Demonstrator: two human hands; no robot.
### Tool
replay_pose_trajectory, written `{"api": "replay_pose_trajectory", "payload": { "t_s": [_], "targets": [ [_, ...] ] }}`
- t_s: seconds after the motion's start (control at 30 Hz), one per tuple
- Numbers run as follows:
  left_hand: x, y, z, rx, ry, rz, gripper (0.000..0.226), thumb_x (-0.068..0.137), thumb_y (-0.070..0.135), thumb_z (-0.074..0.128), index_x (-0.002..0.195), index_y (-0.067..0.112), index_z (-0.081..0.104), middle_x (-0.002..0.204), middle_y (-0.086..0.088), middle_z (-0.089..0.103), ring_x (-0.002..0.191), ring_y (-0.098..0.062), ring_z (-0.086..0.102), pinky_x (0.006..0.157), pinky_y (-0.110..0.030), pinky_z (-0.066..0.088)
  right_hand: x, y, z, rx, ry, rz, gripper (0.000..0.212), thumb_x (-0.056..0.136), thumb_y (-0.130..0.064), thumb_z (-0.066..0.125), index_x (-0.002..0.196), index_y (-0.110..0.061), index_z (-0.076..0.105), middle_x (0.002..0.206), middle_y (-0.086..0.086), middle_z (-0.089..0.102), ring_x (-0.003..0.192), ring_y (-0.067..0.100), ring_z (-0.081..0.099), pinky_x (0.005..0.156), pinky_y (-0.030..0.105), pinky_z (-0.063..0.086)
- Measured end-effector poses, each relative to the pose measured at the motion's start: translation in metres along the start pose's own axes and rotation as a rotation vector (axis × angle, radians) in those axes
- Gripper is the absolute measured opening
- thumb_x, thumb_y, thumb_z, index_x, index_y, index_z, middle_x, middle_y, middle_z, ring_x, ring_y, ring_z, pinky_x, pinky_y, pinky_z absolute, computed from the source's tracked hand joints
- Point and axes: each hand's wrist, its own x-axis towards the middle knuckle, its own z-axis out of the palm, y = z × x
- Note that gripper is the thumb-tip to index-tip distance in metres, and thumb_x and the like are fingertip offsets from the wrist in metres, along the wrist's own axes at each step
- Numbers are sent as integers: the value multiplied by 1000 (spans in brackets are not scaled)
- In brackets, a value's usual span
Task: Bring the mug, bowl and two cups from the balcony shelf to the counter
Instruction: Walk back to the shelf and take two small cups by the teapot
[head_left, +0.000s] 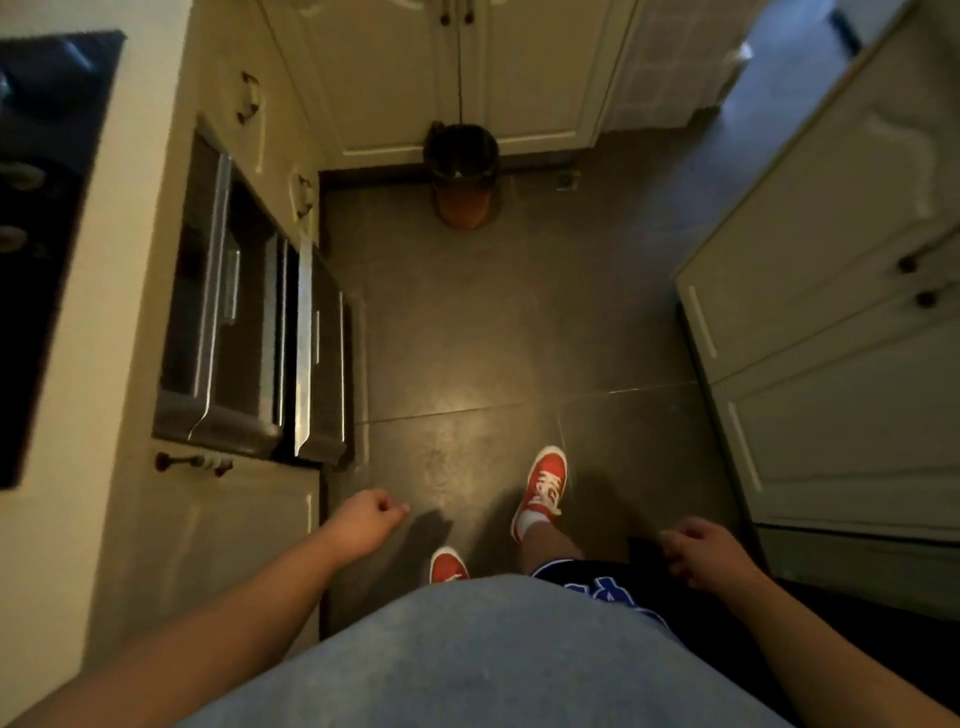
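Left hand loosely curled, right hand likewise (both empty)

Dim kitchen, dark tiled floor, cream cabinets ahead, steel-fronted appliances built in at left, bin against the far doors, bluish light top right.

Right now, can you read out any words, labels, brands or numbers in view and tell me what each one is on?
Nothing here can be read in full.
Blue lettering on the black shorts: partly hidden by the shirt and blurred, unreadable.
White marking on the forward red shoe: too blurred to read.
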Motion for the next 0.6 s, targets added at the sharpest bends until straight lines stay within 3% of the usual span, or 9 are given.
{"api": "replay_pose_trajectory", "payload": {
  "t_s": [0.1, 0.3, 0.6],
  "targets": [
    [39, 65, -11, 8, -39, 64, 20, 92, 35, 57, 77, 22, 60, 81, -7, 68, 80, -26, 66, 76, -40, 52, 24, -2, -21, 28, -12, 52, 17, 91, -18, 63, 86, -2, 64, 78, 15, 66, 65, 27, 59, 58, 32, 44],
    [95, 166, -35, 32, -94, 81, 21, 94, 32, 56, 88, 13, 64, 85, -12, 69, 85, -29, 68, 78, -40, 54, 79, -44, -77, 8, -32, 85, 18, 91, -20, 63, 91, -1, 65, 77, 15, 65, 62, 23, 59, 50, 27, 44],
    [146, 200, -100, -49, -23, -66, 18, 94, 33, 55, 90, 18, 63, 87, -9, 69, 77, -21, 65, 65, -30, 51, 177, -191, -148, -67, -22, -25, 16, 88, -26, 66, 79, -13, 65, 69, 10, 66, 59, 21, 64, 49, 24, 44]
  ]
}}
